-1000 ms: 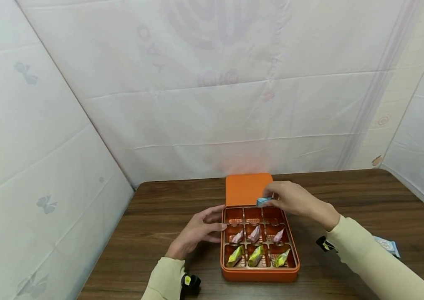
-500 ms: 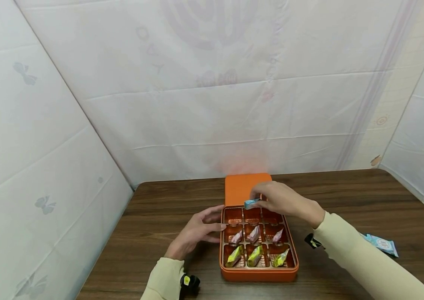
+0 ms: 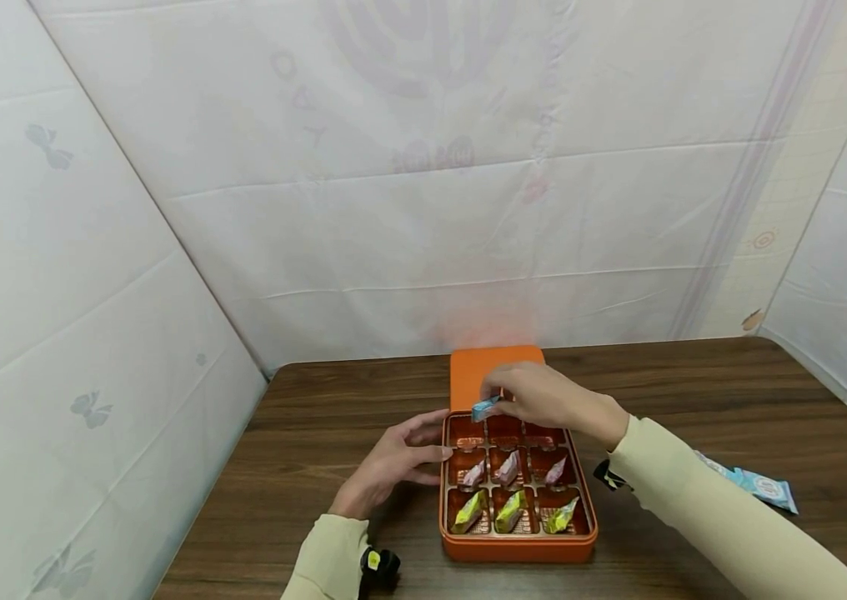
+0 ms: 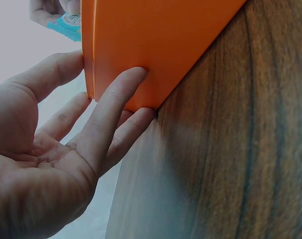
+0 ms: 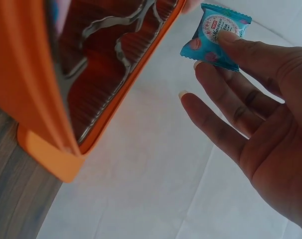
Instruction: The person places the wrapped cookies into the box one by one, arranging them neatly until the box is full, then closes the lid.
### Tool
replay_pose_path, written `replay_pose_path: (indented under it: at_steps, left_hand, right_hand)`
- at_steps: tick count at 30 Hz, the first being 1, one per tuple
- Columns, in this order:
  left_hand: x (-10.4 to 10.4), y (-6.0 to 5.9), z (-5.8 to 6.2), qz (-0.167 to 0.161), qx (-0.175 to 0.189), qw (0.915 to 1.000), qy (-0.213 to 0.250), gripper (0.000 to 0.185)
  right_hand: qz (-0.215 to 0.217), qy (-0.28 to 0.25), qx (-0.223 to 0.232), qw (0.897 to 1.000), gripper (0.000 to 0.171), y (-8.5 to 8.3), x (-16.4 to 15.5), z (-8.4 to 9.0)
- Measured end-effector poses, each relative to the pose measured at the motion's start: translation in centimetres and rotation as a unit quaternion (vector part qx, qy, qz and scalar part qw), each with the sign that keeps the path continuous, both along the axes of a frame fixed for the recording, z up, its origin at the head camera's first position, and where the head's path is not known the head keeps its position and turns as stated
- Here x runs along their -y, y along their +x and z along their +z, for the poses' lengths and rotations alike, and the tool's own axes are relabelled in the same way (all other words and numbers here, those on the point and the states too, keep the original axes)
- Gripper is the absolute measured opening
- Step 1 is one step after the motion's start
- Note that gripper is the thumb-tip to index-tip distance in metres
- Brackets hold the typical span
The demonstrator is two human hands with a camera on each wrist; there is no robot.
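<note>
While both hands work at the box:
Right hand: pinches a blue-wrapped candy over the back row.
Left hand: fingers straight, pressed against the orange nine-compartment tin box.

Bare table right of box

Even, soft, bright light throughout; faint shadows under left hand and orange box on table. Head view sharp, edges bowed by wide lens. Left wrist view hazy; box wall near fingers soft. Right wrist view: candy wrapper crisp, white backdrop washed out.
</note>
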State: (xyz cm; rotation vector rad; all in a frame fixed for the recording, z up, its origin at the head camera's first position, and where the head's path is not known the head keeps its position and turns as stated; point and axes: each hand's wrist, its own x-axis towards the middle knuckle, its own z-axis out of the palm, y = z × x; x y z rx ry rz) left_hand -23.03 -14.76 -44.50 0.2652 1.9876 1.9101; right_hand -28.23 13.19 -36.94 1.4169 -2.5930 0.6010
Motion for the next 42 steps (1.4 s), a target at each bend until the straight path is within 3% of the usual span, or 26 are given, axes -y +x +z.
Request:
replay_pose_path:
  at_steps: [15, 42]
  left_hand:
    - [0.0, -0.1, 0.0, 0.003, 0.003, 1.0000, -0.001, 0.063]
    - [0.1, -0.1, 0.0, 0.002, 0.005, 1.0000, -0.006, 0.064]
  right_hand:
    - [0.019, 0.020, 0.005, 1.000, 0.008, -0.4, 2.0, 0.4]
    - [0.018, 0.073, 0.013, 0.997, 0.012, -0.2, 3.5, -0.8]
